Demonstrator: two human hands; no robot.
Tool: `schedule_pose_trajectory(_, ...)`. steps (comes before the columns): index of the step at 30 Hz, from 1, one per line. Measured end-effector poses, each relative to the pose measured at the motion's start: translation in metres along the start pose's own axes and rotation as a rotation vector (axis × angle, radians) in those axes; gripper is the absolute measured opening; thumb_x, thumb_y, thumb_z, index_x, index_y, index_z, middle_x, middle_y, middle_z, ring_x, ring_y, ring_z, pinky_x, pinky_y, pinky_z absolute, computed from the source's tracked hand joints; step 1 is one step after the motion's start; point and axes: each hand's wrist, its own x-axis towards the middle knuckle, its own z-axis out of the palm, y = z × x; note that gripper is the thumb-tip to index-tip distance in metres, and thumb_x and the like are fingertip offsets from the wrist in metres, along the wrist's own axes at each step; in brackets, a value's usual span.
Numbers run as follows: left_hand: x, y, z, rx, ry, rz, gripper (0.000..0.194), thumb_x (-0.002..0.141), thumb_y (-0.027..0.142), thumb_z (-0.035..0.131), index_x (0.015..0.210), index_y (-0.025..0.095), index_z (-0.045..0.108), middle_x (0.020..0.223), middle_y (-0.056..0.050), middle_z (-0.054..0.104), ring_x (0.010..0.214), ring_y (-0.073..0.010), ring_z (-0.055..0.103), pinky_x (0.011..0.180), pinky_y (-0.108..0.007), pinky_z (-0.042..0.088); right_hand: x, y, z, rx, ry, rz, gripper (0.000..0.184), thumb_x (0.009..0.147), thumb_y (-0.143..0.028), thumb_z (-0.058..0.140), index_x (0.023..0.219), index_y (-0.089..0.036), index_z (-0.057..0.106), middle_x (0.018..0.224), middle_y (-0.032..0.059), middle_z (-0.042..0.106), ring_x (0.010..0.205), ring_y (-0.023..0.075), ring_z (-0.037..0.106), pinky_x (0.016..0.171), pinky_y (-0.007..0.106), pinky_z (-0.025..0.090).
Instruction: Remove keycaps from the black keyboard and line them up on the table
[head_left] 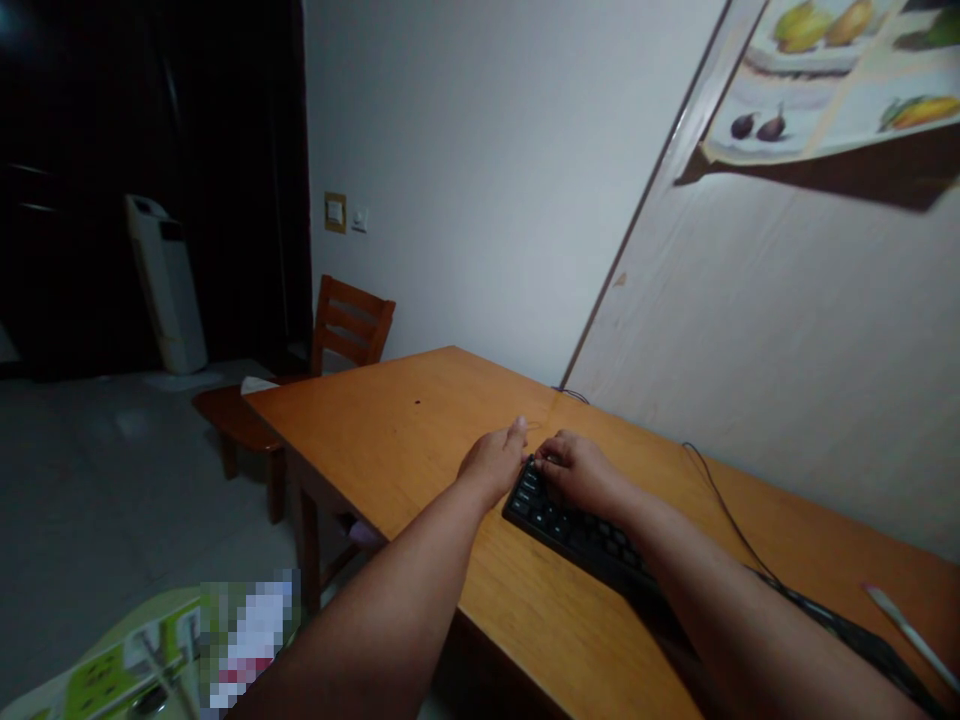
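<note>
Forearms [420,565]: two, extended over one table [375,430].
Left hand [491,463]: sat at one keyboard [555,522]; grip unclear.
Right hand [581,472]: was pinched narrow; contents unclear.

Black keyboard [546,524] on wooden table [375,430]. Left hand [491,466] at its left end; right hand [583,474] over its keys. Wooden chair [352,322] beyond table; pale slender tool [909,627] at right.

A chair [352,322] stands near the wall [465,200]; farther left, a pale appliance [171,290] — upper right, a fruit poster [814,110].
</note>
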Motion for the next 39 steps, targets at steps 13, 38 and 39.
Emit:
schedule_pose_trajectory(13, 0.000, 0.003, -0.001, 0.041, 0.002, 0.005, 0.070, 0.091, 0.065, 0.019, 0.101, 0.017, 0.069, 0.092, -0.009, 0.075, 0.093, -0.0239, 0.067, 0.080, -0.031, 0.049, 0.004, -0.008, -0.002, -0.041, -0.041, -0.035, 0.016, 0.083, -0.024, 0.054, 0.086, -0.017, 0.069, 0.085, 0.0060, 0.061, 0.073, 0.0148, 0.054, 0.066, 0.024, 0.039)
schedule_pose_trajectory(38, 0.002, -0.002, 0.002, 0.021, 0.013, 0.039, 0.069, 0.089, 0.068, 0.021, 0.097, 0.017, 0.068, 0.088, -0.009, 0.074, 0.086, -0.0230, 0.068, 0.075, -0.030, 0.049, -0.007, 0.011, -0.011, 0.029, -0.058, 0.030, 0.014, 0.082, -0.024, 0.057, 0.084, -0.017, 0.069, 0.085, 0.0059, 0.063, 0.074, 0.0158, 0.057, 0.067, 0.025, 0.040)
schedule_pose_trajectory(39, 0.002, -0.002, 0.002, 0.023, 0.016, 0.043, 0.068, 0.089, 0.067, 0.021, 0.097, 0.017, 0.068, 0.088, -0.009, 0.074, 0.086, -0.0229, 0.068, 0.075, -0.030, 0.049, -0.007, 0.010, -0.010, 0.020, -0.066, 0.022, 0.013, 0.082, -0.023, 0.057, 0.084, -0.017, 0.069, 0.085, 0.0058, 0.063, 0.075, 0.0156, 0.057, 0.068, 0.025, 0.040)
